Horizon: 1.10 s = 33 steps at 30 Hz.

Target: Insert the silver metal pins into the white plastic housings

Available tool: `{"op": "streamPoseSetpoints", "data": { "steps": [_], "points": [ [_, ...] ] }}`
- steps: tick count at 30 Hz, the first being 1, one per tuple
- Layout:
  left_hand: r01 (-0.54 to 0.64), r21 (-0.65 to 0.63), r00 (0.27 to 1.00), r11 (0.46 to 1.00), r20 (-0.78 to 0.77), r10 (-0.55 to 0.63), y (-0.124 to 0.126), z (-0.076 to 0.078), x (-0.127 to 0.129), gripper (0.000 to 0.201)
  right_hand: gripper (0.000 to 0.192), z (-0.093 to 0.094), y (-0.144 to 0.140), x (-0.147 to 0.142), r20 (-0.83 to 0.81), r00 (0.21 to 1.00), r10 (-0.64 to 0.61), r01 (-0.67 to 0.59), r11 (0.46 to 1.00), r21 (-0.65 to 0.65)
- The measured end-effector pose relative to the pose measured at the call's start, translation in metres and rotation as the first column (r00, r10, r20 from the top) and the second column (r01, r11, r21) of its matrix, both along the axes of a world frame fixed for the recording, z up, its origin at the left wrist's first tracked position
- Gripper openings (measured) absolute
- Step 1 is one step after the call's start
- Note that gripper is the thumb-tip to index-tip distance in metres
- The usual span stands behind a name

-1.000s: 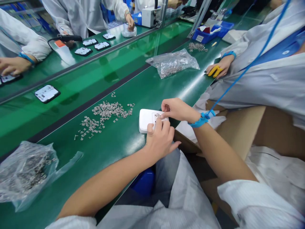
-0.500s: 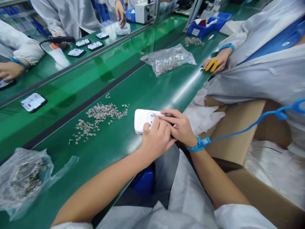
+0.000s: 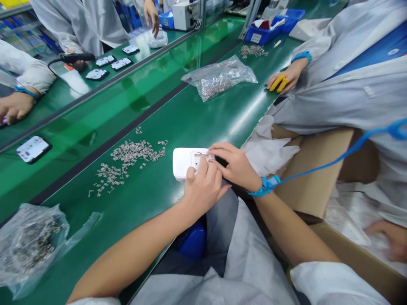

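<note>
A white plastic housing (image 3: 182,162) lies on the green belt (image 3: 203,123) near its front edge. My left hand (image 3: 202,189) rests on the housing's near side, with thumb and fingertips pressed around a small opening in its top. My right hand (image 3: 233,164), with a blue wrist strap (image 3: 265,185), touches the same opening from the right with its fingertips. Whether a small part sits under the fingers is hidden. A scatter of small metal parts (image 3: 127,161) lies on the belt left of the housing.
A clear bag of metal parts (image 3: 28,241) lies at the near left, another bag (image 3: 219,78) farther up. A co-worker's hand with yellow finger cots (image 3: 281,80) rests at the belt's right edge. A cardboard box (image 3: 318,178) stands at my right. Black trays (image 3: 33,148) lie across the belt.
My right hand has come down from above the housing and closed in against my left hand on its opening. The black tray on the far belt has drifted left.
</note>
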<state>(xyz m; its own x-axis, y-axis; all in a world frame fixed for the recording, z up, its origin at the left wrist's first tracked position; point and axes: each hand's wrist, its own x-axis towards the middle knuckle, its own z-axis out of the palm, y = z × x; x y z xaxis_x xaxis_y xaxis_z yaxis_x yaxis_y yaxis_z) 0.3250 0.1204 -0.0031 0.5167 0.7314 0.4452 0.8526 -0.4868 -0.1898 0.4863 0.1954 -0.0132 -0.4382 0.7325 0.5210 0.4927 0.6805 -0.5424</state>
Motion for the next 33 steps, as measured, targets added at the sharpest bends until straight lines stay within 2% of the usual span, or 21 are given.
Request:
{"op": "streamPoseSetpoints", "data": {
  "steps": [3,6,11,14,16,18,19,22,24,27,31,33],
  "points": [
    [-0.018,0.035,1.0,0.999,-0.024,0.018,-0.004,0.002,0.001,0.037,0.02,0.01,0.012,-0.004,0.041,0.998,-0.055,0.058,0.994,-0.09],
    [-0.034,0.048,0.999,0.998,-0.027,0.035,-0.006,0.003,0.002,0.038,0.014,0.03,0.023,-0.014,0.282,0.958,-0.053,0.099,0.983,-0.153],
    [-0.043,0.06,0.999,0.997,-0.013,0.044,-0.006,0.003,0.003,0.041,0.005,0.064,0.03,-0.036,0.651,0.759,-0.031,0.166,0.975,-0.147],
    [-0.039,0.062,0.999,0.997,-0.005,0.039,-0.005,0.002,0.003,0.043,0.005,0.075,0.033,-0.044,0.753,0.658,0.008,0.121,0.986,-0.117],
    [-0.04,0.064,0.999,0.997,0.002,0.04,-0.004,0.001,0.002,0.044,0.006,0.076,0.038,-0.043,0.766,0.642,0.026,0.1,0.988,-0.117],
    [-0.044,0.073,0.999,0.996,0.003,0.044,-0.003,0.001,0.003,0.044,0.006,0.074,0.043,-0.037,0.722,0.69,0.056,0.081,0.985,-0.153],
    [-0.048,0.075,0.999,0.996,-0.002,0.048,-0.003,0.002,0.003,0.045,0.007,0.071,0.046,-0.033,0.665,0.742,0.091,0.06,0.978,-0.202],
    [-0.073,0.041,0.997,0.997,-0.02,0.074,-0.008,0.009,0.003,0.044,0.015,0.056,0.055,-0.023,0.317,0.925,0.208,-0.058,0.904,-0.423],
    [-0.102,-0.002,0.994,0.995,-0.028,0.102,-0.02,0.017,-0.002,0.044,0.016,0.04,0.061,-0.026,0.086,0.986,0.146,-0.087,0.873,-0.479],
    [-0.162,-0.042,0.986,0.986,-0.037,0.16,-0.058,0.027,-0.023,0.043,0.016,0.015,0.068,-0.053,-0.025,0.999,0.036,-0.043,0.922,-0.385],
    [-0.296,-0.075,0.955,0.952,-0.049,0.293,-0.133,0.031,-0.074,0.032,0.022,0.001,0.08,-0.109,0.069,0.993,0.095,-0.081,0.98,-0.182],
    [-0.343,-0.022,0.938,0.939,-0.057,0.341,-0.173,0.03,-0.107,0.028,0.026,0.002,0.089,-0.13,0.147,0.979,0.139,-0.121,0.985,-0.121]
  ]
}}
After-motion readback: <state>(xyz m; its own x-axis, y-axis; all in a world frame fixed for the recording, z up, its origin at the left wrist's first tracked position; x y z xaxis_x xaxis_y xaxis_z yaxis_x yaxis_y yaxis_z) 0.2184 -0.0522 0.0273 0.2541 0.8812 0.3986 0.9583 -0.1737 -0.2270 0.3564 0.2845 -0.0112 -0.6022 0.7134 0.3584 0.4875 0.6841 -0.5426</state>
